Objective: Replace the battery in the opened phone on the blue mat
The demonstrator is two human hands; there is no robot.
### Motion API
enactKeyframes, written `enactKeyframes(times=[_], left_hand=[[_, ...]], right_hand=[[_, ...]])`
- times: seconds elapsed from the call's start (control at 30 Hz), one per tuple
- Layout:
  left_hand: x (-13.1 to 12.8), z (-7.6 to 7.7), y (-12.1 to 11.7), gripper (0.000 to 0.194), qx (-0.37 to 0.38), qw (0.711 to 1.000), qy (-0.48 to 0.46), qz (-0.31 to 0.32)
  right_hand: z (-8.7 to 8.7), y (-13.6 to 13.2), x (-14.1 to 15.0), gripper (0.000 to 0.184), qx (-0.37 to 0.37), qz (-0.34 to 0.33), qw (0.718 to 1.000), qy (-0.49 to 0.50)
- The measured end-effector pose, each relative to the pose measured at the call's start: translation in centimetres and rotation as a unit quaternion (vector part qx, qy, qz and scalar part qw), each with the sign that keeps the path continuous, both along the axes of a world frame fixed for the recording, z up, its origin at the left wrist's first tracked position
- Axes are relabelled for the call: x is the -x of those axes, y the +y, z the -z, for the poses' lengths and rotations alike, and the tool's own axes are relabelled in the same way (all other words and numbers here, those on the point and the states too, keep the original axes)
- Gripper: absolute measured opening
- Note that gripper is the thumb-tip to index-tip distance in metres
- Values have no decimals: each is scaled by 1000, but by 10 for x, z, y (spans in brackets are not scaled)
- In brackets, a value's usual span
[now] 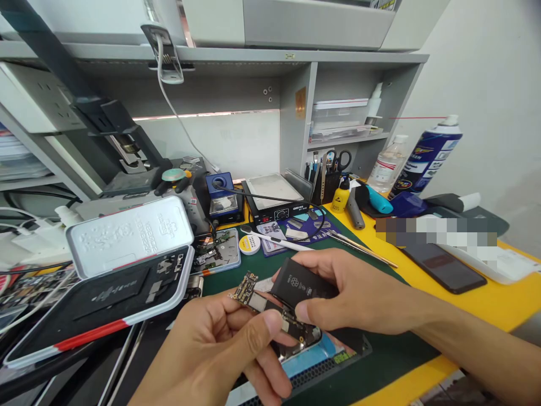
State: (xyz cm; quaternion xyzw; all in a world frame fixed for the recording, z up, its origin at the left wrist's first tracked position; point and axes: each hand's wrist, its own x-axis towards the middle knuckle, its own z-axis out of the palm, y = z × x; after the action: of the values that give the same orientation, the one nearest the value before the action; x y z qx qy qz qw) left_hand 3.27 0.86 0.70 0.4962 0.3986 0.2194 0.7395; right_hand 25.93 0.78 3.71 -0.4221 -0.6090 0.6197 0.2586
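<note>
My left hand (236, 338) pinches a phone logic board (257, 303) between thumb and fingers, its chips and gold contacts facing up. Black phone battery (302, 282) with white print sits in the grip of my right hand (338, 287), thumb along its near edge. Board and battery meet or overlap between the two hands; whether they are joined I cannot tell. Below them a blue and black holder (313, 355) lies on the green mat (406, 366), partly covered by my hands.
An open tin (127, 237) with phone parts stands at left. Behind are a tray of small boards (217, 251), a soldering iron (274, 239) and a hot plate (274, 194). At right are a yellow bottle (340, 197), a spray can (425, 158) and a phone (442, 266).
</note>
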Motion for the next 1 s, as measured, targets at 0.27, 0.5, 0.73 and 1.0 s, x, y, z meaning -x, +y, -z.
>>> enactKeyframes(times=[0.27,0.5,0.73,1.0], left_hand=[[1,2,0,33,-7,1000,-2,-12],[-6,-3,-5,46,-9,998,6,-63],[-8,-3,-5,40,-33,998,-6,-57],[-11,-8,-8,33,-24,997,4,-78]], right_hand=[[2,-3,0,12,-55,14,997,-59],[1,-3,0,9,-71,23,993,-93],[9,-2,-2,9,-40,24,997,-62],[12,-4,-3,12,-17,19,998,-55]])
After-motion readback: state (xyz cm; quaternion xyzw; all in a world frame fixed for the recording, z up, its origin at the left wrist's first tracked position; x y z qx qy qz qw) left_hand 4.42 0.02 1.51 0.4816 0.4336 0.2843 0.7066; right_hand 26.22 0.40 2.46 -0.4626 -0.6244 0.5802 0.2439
